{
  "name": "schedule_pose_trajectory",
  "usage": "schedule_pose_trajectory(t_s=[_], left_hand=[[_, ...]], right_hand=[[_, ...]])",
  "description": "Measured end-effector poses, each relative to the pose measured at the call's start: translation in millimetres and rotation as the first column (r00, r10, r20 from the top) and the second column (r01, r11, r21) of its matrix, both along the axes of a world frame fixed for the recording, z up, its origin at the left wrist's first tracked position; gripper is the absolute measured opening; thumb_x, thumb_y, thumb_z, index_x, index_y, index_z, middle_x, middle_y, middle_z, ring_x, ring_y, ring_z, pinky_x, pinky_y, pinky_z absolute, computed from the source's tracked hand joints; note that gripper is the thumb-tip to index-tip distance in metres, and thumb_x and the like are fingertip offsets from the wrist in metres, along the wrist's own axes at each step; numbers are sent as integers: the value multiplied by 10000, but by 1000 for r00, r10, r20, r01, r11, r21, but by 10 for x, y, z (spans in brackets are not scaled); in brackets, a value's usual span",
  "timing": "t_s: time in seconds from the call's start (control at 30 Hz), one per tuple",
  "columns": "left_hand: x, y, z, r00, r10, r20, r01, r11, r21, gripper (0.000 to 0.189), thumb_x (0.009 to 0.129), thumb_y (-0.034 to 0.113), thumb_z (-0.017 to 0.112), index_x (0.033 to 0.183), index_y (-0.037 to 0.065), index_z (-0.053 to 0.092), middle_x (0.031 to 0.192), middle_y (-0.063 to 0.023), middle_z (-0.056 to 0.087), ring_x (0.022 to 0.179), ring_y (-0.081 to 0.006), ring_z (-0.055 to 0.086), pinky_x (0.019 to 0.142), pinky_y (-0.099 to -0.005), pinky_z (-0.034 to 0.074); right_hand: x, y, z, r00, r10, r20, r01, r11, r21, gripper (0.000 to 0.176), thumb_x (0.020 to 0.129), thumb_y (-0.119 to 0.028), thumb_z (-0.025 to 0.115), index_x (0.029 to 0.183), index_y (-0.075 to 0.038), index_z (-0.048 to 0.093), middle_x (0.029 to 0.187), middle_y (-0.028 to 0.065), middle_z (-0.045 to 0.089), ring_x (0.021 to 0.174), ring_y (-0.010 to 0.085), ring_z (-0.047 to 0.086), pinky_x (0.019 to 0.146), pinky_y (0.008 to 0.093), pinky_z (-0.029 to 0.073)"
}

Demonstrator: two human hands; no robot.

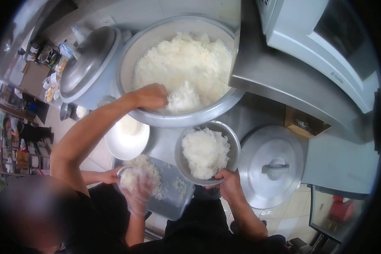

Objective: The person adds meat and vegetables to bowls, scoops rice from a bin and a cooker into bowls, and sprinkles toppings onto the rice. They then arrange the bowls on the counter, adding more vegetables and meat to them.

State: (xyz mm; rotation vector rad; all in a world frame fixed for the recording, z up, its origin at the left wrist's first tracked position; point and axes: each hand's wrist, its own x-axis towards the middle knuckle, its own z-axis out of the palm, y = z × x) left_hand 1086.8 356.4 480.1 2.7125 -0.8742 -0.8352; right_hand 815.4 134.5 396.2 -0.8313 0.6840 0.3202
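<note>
My left hand [152, 96] is closed in a fist at the near rim of a large metal pot [125, 80] full of cooked white rice [182, 63]. Right beside its knuckles sits a raised clump of rice [184, 98]; whatever the fist grips is hidden beneath that clump. My right hand [230, 183] grips the near edge of a round metal bowl [236, 154], thumb over the rim. Heaped in this bowl is a mound of white rice [205, 152]. The bowl is just in front of the pot, over the corner of a grey tray [173, 207].
At left, a co-worker's gloved hand [137, 192] presses rice over the tray. A white bowl [127, 144] stands near it. A round metal lid [273, 169] lies at right; another lidded pot [89, 63] is left. A steel shelf [279, 76] overhangs the right side.
</note>
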Motion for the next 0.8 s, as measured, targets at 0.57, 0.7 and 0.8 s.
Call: schedule_pose_trajectory(t_s=[0.57, 0.7, 0.8], left_hand=[[-306, 249, 606, 832, -333, 443, 313, 942, 119, 180, 710, 105, 555, 676, -67, 601, 736, -217, 598, 766, -340, 581, 693, -374, 463], [-1187, 18, 540, 896, 348, 277, -284, 926, -247, 382, 779, 284, 479, 835, -31, 689, 823, -231, 659, 743, -339, 636, 798, -431, 490], [-1732, -345, 531, 796, 485, 361, -491, 867, -82, 243, 801, 194, 500, 804, 63, 705, 804, -188, 664, 792, -377, 641, 751, -451, 510]], right_hand=[[93, -245, 180, 965, 260, 33, -262, 962, 75, 762, 674, -6, 490, 1385, 20, 217, 1196, 254, 475, 907, 405, 619, 578, 459, 604], [138, -327, 277, 945, 325, 48, -328, 936, 125, 757, 673, -3, 475, 1384, 21, 213, 1203, 256, 464, 906, 412, 618, 585, 459, 605], [162, -327, 332, 929, 369, 43, -371, 917, 146, 762, 670, 0, 472, 1385, 18, 212, 1212, 258, 456, 906, 414, 618, 590, 455, 606]])
